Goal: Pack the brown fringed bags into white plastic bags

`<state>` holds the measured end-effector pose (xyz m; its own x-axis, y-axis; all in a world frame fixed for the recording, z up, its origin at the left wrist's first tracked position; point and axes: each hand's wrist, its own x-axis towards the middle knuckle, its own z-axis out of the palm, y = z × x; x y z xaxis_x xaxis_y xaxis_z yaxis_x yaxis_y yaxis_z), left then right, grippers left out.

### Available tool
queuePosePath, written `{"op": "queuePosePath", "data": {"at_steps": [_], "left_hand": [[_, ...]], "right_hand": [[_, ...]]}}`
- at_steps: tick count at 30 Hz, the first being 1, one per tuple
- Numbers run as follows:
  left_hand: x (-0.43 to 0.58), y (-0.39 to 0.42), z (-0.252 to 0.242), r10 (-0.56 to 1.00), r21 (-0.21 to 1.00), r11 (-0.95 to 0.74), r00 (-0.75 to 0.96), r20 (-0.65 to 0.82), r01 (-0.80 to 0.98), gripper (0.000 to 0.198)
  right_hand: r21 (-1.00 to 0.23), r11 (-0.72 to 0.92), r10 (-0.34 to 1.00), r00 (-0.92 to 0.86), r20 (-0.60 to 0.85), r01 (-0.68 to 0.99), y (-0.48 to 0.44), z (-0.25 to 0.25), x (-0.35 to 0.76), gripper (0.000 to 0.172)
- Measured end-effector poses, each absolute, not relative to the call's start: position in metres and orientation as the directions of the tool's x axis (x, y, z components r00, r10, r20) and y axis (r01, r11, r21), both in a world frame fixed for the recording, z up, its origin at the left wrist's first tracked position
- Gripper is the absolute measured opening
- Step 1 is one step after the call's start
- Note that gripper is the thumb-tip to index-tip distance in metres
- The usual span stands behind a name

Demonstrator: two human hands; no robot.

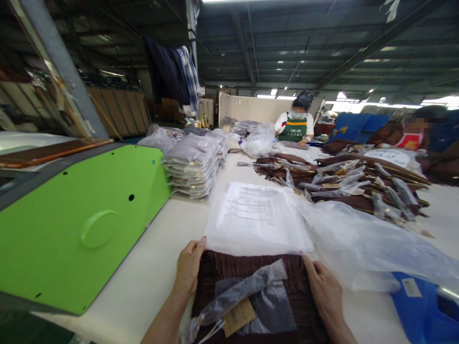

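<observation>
A brown fringed bag-like item [208, 291] lies flat on the table in front of me. On top of it rest a cardboard tag [239, 315] with white string and a clear plastic wrapper [274, 306]. Just beyond its far edge a clear printed plastic bag [251, 224] is laid out flat. At the near left corner of that plastic bag my left hand [190, 267] is closed, thumb and finger pinching its edge. My right hand [324, 286] pinches near the opposite corner, beside the brown item's far right corner. The fingers beneath are partly hidden.
A green machine panel [107, 210] borders the left side. Stacked packed items [193, 162] stand behind it. Several brown fringed items [358, 186] are piled at the right, with loose plastic sheeting [358, 239] and a blue object [419, 301] nearer. A co-worker [296, 126] works across the table.
</observation>
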<state>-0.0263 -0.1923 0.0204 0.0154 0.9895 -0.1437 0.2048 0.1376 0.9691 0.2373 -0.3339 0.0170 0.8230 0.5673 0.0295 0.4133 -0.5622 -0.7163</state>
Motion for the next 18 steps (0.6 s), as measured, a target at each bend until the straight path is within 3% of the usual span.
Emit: {"op": "queuePosePath", "data": {"at_steps": [9, 14, 18], "left_hand": [[-0.033, -0.217, 0.023, 0.972, 0.970, 0.232, 0.037, -0.230, -0.071, 0.053], [-0.051, -0.233, 0.021, 0.973, 0.973, 0.230, 0.029, -0.230, 0.021, 0.048], [-0.066, -0.253, 0.012, 0.977, 0.973, 0.214, -0.007, -0.214, 0.089, 0.043]], "right_hand": [[-0.720, -0.546, 0.582, 0.812, 0.040, 0.428, -0.337, 0.015, 0.236, 0.069], [-0.720, -0.561, 0.601, 0.799, -0.016, 0.407, -0.343, 0.019, 0.227, 0.068], [-0.738, -0.511, 0.626, 0.779, 0.032, 0.440, -0.346, 0.017, 0.220, 0.066]]}}
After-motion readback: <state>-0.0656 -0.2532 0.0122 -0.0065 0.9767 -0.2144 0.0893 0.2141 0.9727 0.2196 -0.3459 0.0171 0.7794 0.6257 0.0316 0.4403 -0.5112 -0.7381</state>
